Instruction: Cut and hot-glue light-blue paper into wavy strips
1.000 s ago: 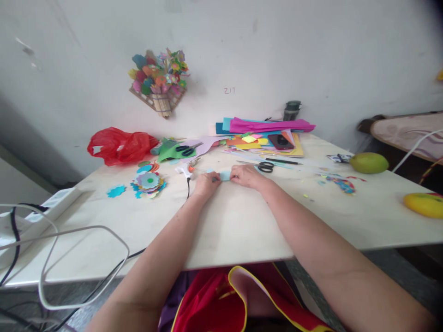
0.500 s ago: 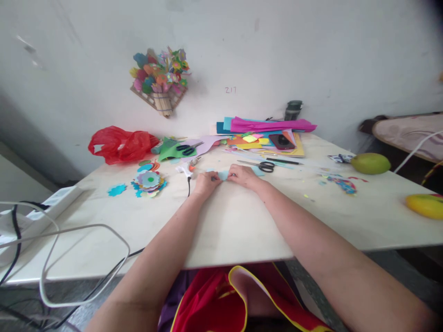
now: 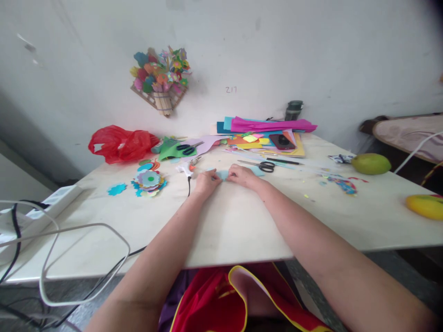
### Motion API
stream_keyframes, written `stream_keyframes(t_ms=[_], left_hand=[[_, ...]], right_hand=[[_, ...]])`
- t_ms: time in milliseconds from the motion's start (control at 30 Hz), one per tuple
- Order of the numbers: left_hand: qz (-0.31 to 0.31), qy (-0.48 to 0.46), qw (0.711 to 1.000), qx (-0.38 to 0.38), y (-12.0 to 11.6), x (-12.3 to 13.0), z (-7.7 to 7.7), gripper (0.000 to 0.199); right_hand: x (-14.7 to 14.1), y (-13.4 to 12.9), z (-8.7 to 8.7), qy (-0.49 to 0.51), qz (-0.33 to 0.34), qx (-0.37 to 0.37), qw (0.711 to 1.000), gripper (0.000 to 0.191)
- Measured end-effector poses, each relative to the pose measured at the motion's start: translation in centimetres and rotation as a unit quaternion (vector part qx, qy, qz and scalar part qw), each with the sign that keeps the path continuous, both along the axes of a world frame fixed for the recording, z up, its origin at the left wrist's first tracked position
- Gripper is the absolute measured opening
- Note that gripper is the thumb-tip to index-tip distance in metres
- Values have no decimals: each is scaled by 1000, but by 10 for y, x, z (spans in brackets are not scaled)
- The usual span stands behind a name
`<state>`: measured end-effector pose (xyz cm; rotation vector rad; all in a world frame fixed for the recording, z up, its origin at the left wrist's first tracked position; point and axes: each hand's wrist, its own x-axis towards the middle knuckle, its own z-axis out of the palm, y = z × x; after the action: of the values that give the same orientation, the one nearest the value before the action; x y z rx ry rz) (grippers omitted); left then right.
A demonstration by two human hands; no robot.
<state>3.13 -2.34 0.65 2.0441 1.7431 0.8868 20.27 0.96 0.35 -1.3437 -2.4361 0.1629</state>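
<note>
A strip of light blue paper (image 3: 224, 175) lies on the white table between my hands. My left hand (image 3: 207, 181) has its fingers closed on the strip's left part, and my right hand (image 3: 242, 176) pinches it a little to the right. Part of the paper shows past my right hand; the rest is under my fingers. Just beyond that end rest black-handled scissors (image 3: 266, 166). Left of my left hand stands a white glue gun (image 3: 185, 169) with a black cord. Farther left is a pile of colourful paper flowers (image 3: 149, 180) beside a blue paper flower (image 3: 116, 189).
Coloured paper sheets (image 3: 270, 125) and a phone (image 3: 282, 141) lie at the back. A red plastic bag (image 3: 121, 144) and second scissors (image 3: 189, 148) are back left. A power strip (image 3: 57, 203) with loose cables takes the left edge; a green mango (image 3: 371, 163) sits right.
My hands stay in nearly the same place on the blue paper. The fingers have shifted very slightly; nothing else has visibly moved.
</note>
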Motion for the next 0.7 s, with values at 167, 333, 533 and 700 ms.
stream_keyframes(t_ms=[167,333,533,700], left_hand=[[15,17,1000,0,-1,3,2,7],[30,58,998,-1,0,4,2,6],[26,78,996,-18,2,1,2,9],[39,104,994,-21,6,-1,-2,12]], right_hand=[[-3,-3,7,-10,-23,-22,999,16],[-6,-3,11,-13,-46,-50,998,15],[-7,3,10,3,-59,-73,996,19],[-6,9,5,12,-50,-46,998,21]])
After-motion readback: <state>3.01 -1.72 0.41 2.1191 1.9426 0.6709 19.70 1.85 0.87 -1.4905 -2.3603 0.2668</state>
